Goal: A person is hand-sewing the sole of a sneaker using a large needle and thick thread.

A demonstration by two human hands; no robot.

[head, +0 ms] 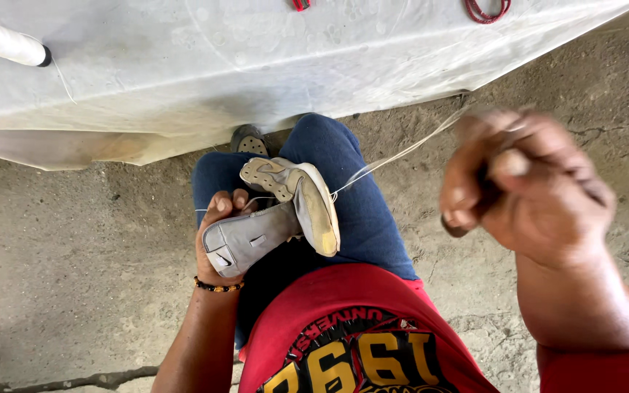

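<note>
— Two hands at work, then. What is the left hand [221,218] doing?

— It wraps around the heel end of a small grey shoe [274,218], fingers curled shut on the upper, thumb on top. A beaded bracelet [217,287] sits on that wrist. The shoe rests over the person's lap, on the blue trousers [362,211], with its pale, worn sole [314,207] turned up and to the right.

— And the right hand [522,182]?

— Raised high and well apart from the shoe, blurred. Its fingers are bunched tight, pinching something dark and a white thread [402,153]; what exactly the dark thing is I cannot tell.

— Where does the thread run?

— Taut, in a straight line from the edge of the sole up to the right hand. A fainter strand shows near the left thumb.

— What lies around them?

— A red printed shirt [343,327] low in the view, and the toe of a dark sandal [249,140] beyond the knees. Bare, cracked concrete floor [74,255] on both sides. Above, a worktop covered with a whitish plastic sheet [256,58], with a spool of white thread [5,42] at its left end and a red cord [486,10] and a small red item [300,4] at the far edge.
</note>
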